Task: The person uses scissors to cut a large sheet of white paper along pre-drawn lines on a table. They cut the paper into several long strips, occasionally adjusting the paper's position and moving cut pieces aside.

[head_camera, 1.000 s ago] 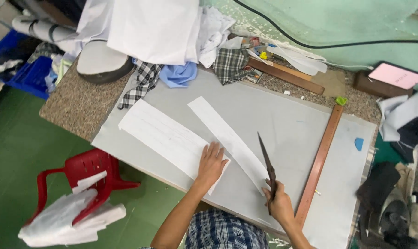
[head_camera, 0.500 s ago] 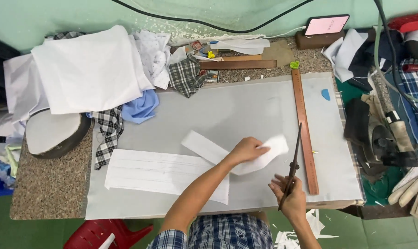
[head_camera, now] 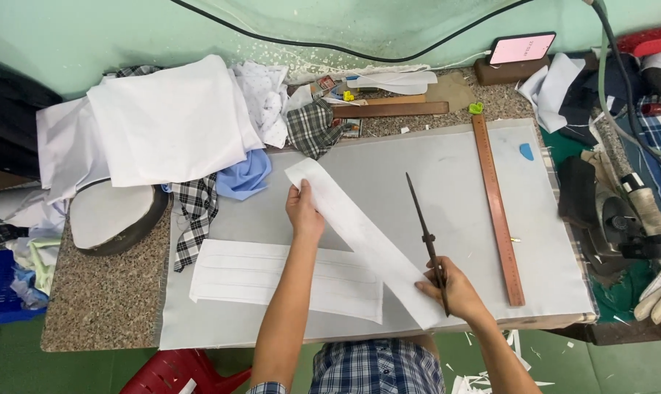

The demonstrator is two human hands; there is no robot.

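Observation:
My left hand (head_camera: 303, 212) pinches the far edge of a long white fabric strip (head_camera: 359, 233) that lies diagonally on the grey cutting mat (head_camera: 447, 168). My right hand (head_camera: 456, 290) grips the handles of dark scissors (head_camera: 425, 233), their closed blades pointing away from me, and rests on the strip's near end. A second, wider white fabric piece (head_camera: 286, 279) lies flat under my left forearm near the table's front edge.
A long wooden ruler (head_camera: 497, 208) lies right of the scissors, a blue chalk piece (head_camera: 526, 151) beyond it. White, checked and blue cloth (head_camera: 170, 120) is piled at the back left. A phone (head_camera: 521, 48) and an iron (head_camera: 615, 219) sit at the right. A red stool (head_camera: 177, 368) stands below.
My left hand has moved from the strip's middle up to its far end, spreading the strip out diagonally. My right hand keeps the scissors. The view has shifted slightly.

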